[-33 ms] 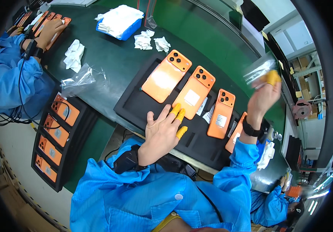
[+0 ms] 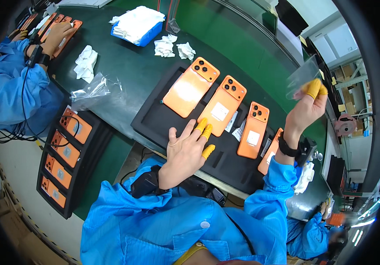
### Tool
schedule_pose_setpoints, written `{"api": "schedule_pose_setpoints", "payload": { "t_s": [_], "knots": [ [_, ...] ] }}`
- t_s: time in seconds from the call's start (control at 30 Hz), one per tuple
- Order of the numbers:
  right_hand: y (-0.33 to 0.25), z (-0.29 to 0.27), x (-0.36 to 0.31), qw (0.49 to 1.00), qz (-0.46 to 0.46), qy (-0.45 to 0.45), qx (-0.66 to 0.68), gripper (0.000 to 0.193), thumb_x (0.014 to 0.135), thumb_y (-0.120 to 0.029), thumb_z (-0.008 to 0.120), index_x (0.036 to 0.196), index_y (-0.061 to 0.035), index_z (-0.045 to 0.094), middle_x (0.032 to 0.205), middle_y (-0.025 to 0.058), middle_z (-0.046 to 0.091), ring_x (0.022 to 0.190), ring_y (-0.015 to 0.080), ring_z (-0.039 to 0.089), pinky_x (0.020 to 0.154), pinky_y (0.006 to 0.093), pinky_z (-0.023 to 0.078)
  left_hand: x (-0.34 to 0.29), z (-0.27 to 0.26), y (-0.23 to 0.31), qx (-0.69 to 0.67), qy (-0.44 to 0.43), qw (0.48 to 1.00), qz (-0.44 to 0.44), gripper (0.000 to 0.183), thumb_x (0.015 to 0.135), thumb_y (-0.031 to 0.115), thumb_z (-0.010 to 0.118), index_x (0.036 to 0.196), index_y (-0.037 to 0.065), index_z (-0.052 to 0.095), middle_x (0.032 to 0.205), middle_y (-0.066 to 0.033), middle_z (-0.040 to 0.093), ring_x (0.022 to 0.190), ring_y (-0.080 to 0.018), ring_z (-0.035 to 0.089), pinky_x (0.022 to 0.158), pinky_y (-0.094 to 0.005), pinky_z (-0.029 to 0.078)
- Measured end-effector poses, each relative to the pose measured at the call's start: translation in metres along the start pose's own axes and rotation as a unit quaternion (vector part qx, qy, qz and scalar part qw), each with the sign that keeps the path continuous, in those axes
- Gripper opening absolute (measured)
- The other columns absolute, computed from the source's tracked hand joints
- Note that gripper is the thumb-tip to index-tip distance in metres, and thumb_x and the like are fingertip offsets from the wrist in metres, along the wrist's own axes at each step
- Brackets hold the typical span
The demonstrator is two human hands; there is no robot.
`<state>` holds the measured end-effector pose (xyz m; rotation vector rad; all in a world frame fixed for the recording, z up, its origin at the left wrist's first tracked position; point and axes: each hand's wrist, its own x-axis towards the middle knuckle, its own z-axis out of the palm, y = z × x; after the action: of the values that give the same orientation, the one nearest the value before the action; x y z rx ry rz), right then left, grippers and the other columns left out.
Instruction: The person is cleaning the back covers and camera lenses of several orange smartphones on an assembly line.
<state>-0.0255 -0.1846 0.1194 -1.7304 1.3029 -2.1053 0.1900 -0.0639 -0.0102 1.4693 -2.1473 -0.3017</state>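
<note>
Orange phone (image 2: 221, 106) under left hand's (image 2: 185, 152) flat, open fingertips; right hand (image 2: 307, 108) pinches clear film (image 2: 302, 79) aloft, nothing changed.

a clear plastic film (image 2: 302, 78), thin and see-through, is held up in the air at the far right, pinched at its lower edge by yellow-capped fingertips. an orange phone (image 2: 222, 105) lies back-up on a black tray (image 2: 154, 119), second in a row of four, camera cluster at its far end, a white sticker on its middle, fingertips resting on its near edge.
</note>
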Motion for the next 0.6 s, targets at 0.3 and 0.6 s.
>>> {"api": "schedule_pose_setpoints", "payload": {
  "t_s": [0.3, 0.6],
  "knots": [
    [-0.004, 0.125, -0.112, 0.819, -0.231, -0.406, -0.334, 0.010, 0.071, -0.013, 0.062, 0.077, -0.0062, 0.059, 0.064, 0.0098, 0.061, 0.054, 0.0259, 0.062, 0.047, 0.0369, 0.048, -0.005, -0.016, -0.021, 0.072, 0.099, 0.987, -0.104, 0.031, 0.077, 0.024, 0.067, 0.097, 0.002, 0.063, 0.109, -0.0105, 0.059, 0.120, -0.0257, 0.044, 0.084, -0.0481, 0.025],
    [-0.002, 0.141, -0.143, 0.769, -0.148, -0.549, -0.292, 0.021, 0.077, -0.022, 0.065, 0.079, -0.0022, 0.059, 0.067, 0.0165, 0.063, 0.061, 0.0301, 0.065, 0.054, 0.0423, 0.050, -0.017, -0.004, -0.025, -0.012, 0.162, 0.983, -0.082, 0.021, 0.072, 0.019, 0.070, 0.088, 0.005, 0.069, 0.096, -0.0068, 0.064, 0.113, -0.0218, 0.051, 0.080, -0.0459, 0.026]
  ]
}}
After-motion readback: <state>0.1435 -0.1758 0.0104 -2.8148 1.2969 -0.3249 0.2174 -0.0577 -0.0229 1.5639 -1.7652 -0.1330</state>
